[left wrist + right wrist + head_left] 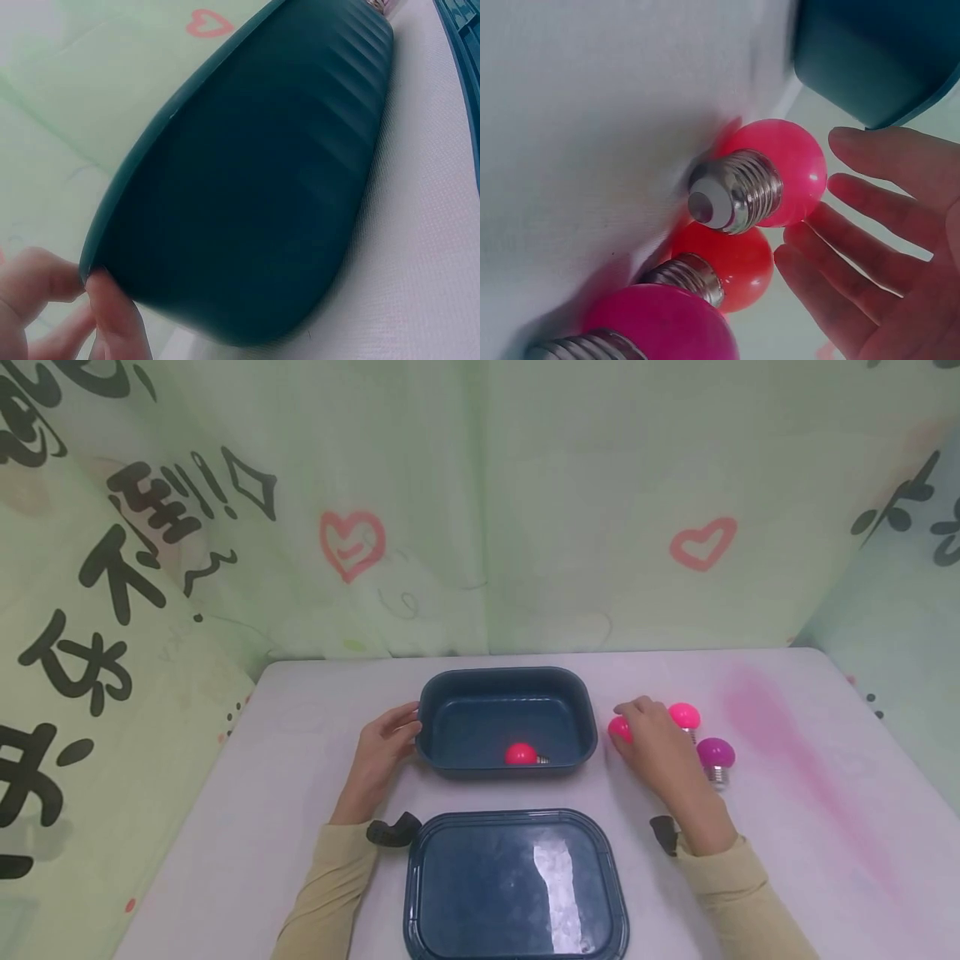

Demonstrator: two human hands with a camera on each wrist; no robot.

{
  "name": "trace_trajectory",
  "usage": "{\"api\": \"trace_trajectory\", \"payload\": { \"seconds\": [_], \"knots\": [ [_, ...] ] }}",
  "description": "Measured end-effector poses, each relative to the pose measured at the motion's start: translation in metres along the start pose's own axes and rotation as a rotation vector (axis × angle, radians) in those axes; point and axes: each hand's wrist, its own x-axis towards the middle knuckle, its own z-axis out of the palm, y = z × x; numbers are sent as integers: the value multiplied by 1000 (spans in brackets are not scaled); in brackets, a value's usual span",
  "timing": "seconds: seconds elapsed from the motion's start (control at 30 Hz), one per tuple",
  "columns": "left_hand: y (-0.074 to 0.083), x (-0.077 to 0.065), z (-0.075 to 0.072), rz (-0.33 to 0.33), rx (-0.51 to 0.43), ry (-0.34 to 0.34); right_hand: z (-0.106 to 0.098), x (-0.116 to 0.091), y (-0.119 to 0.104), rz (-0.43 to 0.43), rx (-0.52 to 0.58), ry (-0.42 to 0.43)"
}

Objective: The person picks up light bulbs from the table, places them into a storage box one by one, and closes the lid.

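A deep dark blue container stands on the table, with a red-pink light bulb lying inside near its front wall. My left hand pinches the container's left rim between thumb and fingers, seen close in the left wrist view. On the container's right, my right hand reaches over a pink bulb, its fingers fairly straight with fingertips right at the glass. Beside that bulb lie a second pinkish-red bulb and a purple bulb, all with silver screw bases.
In front of the container lies a flat dark blue lid, between my forearms. The white table has a pink smear on its right side. Behind it hangs a pale green curtain with hearts and black writing.
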Motion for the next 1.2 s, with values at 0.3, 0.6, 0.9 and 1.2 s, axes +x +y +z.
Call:
{"api": "trace_trajectory", "payload": {
  "seconds": [0.3, 0.6, 0.9, 1.2],
  "knots": [
    [15, -7, 2, -31, 13, -6, 4, 1, 3, -6, -8, -3],
    [0, 2, 0, -24, 3, 1, 5, 2, 3, -12, 3, 2],
    [-1, 2, 1, -18, -3, -3, 5, 3, 4, -17, -2, -2],
    [1, 0, 1, -17, 3, 3, -2, 3, 2, -26, 44, -6]
  ]
}}
